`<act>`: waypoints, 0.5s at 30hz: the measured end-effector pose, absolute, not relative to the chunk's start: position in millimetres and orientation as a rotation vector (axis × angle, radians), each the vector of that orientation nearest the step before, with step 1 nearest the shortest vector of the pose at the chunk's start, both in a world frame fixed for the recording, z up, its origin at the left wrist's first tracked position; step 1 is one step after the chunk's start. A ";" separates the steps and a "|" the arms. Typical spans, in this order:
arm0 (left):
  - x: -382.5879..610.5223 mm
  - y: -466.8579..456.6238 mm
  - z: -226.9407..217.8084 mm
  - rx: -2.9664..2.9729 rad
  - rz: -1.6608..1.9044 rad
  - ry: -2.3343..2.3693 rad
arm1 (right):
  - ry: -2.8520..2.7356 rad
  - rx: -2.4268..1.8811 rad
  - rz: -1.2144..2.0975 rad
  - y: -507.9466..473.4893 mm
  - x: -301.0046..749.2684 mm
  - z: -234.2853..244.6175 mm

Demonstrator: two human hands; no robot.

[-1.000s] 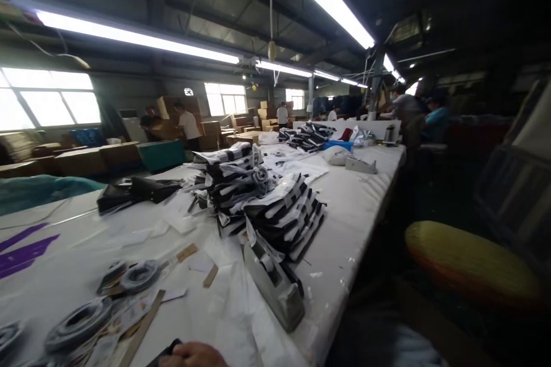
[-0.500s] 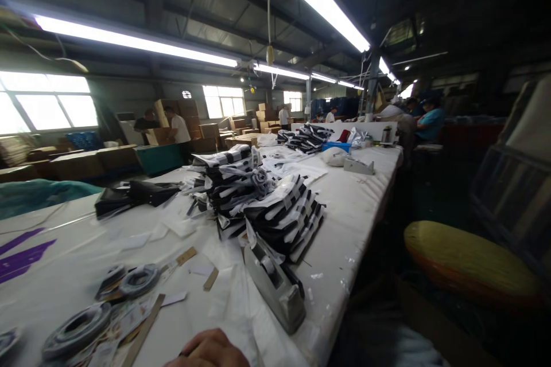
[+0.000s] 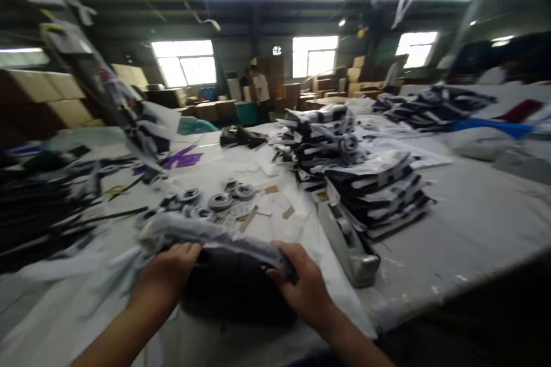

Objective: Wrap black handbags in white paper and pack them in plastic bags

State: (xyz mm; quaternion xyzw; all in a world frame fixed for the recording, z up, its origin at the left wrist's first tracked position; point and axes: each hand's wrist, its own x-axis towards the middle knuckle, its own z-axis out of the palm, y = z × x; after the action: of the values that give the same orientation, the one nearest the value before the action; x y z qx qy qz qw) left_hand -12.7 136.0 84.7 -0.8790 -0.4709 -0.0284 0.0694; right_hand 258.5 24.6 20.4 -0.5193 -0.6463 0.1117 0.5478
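Note:
A black bag [image 3: 241,284] with a padded strip in clear plastic along its top is held over the near table edge. My left hand [image 3: 174,266] is closed on its upper left. At its upper right, my right hand [image 3: 301,278] grips the edge, thumb on the near face and fingers behind. Just right of that hand stands a grey tape dispenser [image 3: 359,261]. Beyond the bag lie grey rolled straps [image 3: 219,202], paper tags and brown card strips [image 3: 248,218]. The bag's underside is dark and hard to make out.
Stacked black-and-white bags [image 3: 383,189] stand behind the dispenser on the white table [image 3: 482,212]. Dark material is piled at left [image 3: 32,206], near purple strips [image 3: 185,159]. A slanting post with papers rises there. In the background a person [image 3: 260,89] stands among cartons.
The view has swung left and down. Only one hand showed at the bottom edge before; now both hands are in view with the black bag between them.

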 end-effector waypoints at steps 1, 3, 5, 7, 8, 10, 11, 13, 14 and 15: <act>-19.6 132.8 83.8 -2.643 -0.058 -1.401 | -1.525 -1.241 0.311 25.1 262.5 18.8; -34.7 123.8 81.5 -2.723 -0.345 -1.277 | -1.504 -1.248 0.487 24.9 272.6 10.7; -52.6 109.5 74.2 -2.655 -0.844 -1.242 | -1.538 -1.252 0.697 20.5 282.9 -2.4; -71.5 93.7 57.2 -2.419 -1.294 -1.411 | -1.603 -1.287 0.845 13.0 289.9 -18.2; -79.8 87.6 44.7 -2.304 -1.449 -1.553 | -1.633 -1.315 0.887 9.5 291.6 -26.0; -90.7 82.7 14.8 -2.295 -1.615 -1.863 | -1.658 -1.388 0.911 6.3 291.0 -38.7; -92.5 84.3 -0.8 -2.423 -1.644 -1.976 | -1.651 -1.436 0.900 7.3 289.2 -42.4; -89.5 94.4 -27.3 -2.623 -1.595 -2.127 | -1.619 -1.549 0.857 15.1 284.6 -43.5; -85.6 101.7 -36.4 -2.658 -1.569 -2.165 | -1.596 -1.607 0.832 21.1 282.4 -41.0; -81.0 109.5 -41.9 -2.665 -1.547 -2.200 | -1.566 -1.664 0.810 28.1 280.5 -36.7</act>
State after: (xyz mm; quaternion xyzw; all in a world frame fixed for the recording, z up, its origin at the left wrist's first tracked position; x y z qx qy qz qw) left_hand -81.0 109.5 -41.9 -0.6677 -0.5511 -0.3875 -0.3166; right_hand 280.5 28.1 -36.7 -0.6428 -0.6047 0.3129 0.3510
